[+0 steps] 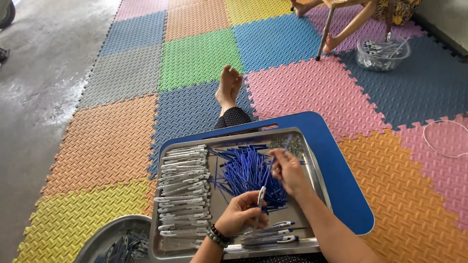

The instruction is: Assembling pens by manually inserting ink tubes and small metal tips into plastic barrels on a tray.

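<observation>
Left hand (241, 214) clenched around a white pen barrel (261, 196). Barrel long axis near vertical in frame, tip end pointing up toward 12–1 o'clock, lower end buried in the fist. Beaded bracelet (218, 235) on that wrist.

Right hand (288, 170) at 1 o'clock from the left hand, close by but not touching. It pinches a thin blue refill (283, 147) between thumb and fingers. Refill long axis runs 1 to 7 o'clock, free end pointing up and away from the body.

Both hands sit over a metal tray (312, 160). Directly under and between them: loose pile of blue refills (246, 170), axes scattered, mostly fanning toward 12.

At 9 o'clock of the left hand: stacked white pen barrels (183, 190), long axes lying 3–9 across the tray, in a column. At 5 o'clock of the left hand, near tray edge: a few assembled pens (275, 234), axes roughly 3–9.

Tray rests on a blue lap board (341, 180). Round metal bowl (109, 238) at 8 o'clock, beside the tray, holds more pen parts. Coloured foam floor mats (195, 58) all around. Clear plastic tub (382, 51) well apart at 1 o'clock.
</observation>
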